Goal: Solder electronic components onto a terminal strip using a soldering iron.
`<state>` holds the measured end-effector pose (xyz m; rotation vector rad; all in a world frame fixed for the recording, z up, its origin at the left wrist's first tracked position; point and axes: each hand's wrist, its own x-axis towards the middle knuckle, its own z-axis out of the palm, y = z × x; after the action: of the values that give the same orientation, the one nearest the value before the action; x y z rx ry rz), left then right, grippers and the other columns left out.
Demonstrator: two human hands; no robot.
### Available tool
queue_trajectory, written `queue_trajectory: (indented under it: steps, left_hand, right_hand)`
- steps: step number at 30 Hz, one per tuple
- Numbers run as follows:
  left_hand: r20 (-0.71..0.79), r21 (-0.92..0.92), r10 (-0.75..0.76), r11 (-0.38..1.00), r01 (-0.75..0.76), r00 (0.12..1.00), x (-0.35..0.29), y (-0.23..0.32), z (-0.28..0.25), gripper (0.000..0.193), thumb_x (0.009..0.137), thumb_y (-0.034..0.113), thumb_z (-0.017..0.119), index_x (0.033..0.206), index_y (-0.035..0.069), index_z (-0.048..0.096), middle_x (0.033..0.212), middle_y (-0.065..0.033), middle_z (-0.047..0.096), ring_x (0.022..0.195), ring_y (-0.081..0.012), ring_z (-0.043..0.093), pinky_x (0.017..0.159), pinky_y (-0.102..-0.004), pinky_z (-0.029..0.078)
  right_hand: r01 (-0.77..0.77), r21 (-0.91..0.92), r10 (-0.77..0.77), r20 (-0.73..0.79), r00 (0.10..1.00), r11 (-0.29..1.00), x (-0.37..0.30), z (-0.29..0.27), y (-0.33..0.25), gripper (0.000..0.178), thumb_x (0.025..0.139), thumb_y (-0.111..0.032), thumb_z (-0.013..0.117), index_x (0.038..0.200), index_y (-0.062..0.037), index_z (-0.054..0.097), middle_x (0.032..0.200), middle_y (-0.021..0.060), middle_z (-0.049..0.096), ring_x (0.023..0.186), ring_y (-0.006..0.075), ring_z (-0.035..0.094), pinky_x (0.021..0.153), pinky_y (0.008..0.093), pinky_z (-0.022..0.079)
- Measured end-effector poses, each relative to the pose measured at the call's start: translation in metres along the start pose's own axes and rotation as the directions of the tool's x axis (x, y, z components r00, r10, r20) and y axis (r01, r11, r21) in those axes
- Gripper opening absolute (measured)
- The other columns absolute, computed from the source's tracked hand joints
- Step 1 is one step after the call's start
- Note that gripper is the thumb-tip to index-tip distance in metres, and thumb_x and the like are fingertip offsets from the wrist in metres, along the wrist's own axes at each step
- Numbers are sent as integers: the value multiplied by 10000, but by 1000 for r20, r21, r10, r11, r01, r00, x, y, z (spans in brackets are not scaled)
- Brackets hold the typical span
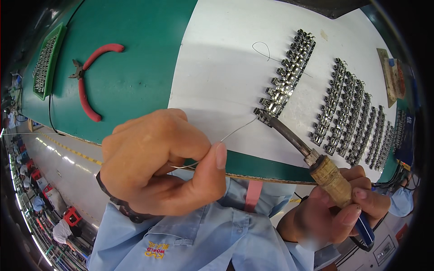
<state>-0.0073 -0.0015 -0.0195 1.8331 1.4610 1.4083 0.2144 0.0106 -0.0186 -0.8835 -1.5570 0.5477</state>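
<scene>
Between the thumb and finger of my left hand point(158, 156), closed, runs a thin solder wire point(238, 128). The wire's far end reaches the near end of a slanting row of small metal components point(289, 79). My right hand point(350, 203) grips a soldering iron point(331, 177) by its worn tan and blue handle. The iron's dark tip meets that same near end, beside the wire's end; the exact contact is too small to make out. Beneath the row is a white sheet point(217, 54).
Red-handled cutters point(83, 97) lie spread on the green table point(140, 27) at left. Farther left is a green tray point(57, 54) of metal parts. More component rows point(346, 110) stand at right, near a wooden piece point(385, 74). A loop of thin wire point(261, 44) lies beside the main row.
</scene>
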Motion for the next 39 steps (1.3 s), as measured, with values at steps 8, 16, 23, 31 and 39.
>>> queue_trajectory:
  steps: [8,16,23,31,39]
  left_hand:
    - [-42,-20,-17,1000,16,999,-2,2,-1,245,776,66,690,667,47,472,536,52,373,473,-34,259,444,-237,152]
    - [-7,-11,-106,994,106,994,-3,6,-5,249,788,76,684,677,53,463,538,60,340,486,-34,252,454,-239,148]
    - [-31,-33,-100,995,99,994,-3,6,-3,237,779,66,676,676,48,464,529,63,330,484,-31,248,453,-240,145]
    - [6,-42,48,998,-47,999,0,-2,1,241,758,58,683,653,47,467,500,60,357,446,-26,240,428,-238,114]
    - [-1,-18,53,998,-53,999,0,-2,5,219,733,45,684,653,43,481,500,53,383,442,-26,244,421,-236,127]
  right_hand:
    - [-17,24,15,47,999,1000,-2,-4,0,179,917,-197,503,952,-24,471,527,54,470,439,83,378,478,242,356]
    - [1,33,-3,51,999,999,-1,-4,0,170,914,-192,489,947,-27,466,533,39,447,485,91,370,484,250,327]
    - [59,120,-57,-26,998,991,-6,-5,1,168,897,-192,469,954,-36,448,520,13,399,507,111,328,498,275,291]
    - [-10,74,9,23,1000,997,-4,-7,0,178,913,-208,478,943,-35,448,501,22,416,490,107,344,501,275,303]
    - [-33,75,29,53,998,997,-2,-7,1,177,916,-208,487,938,-36,450,508,29,448,470,95,375,497,271,336]
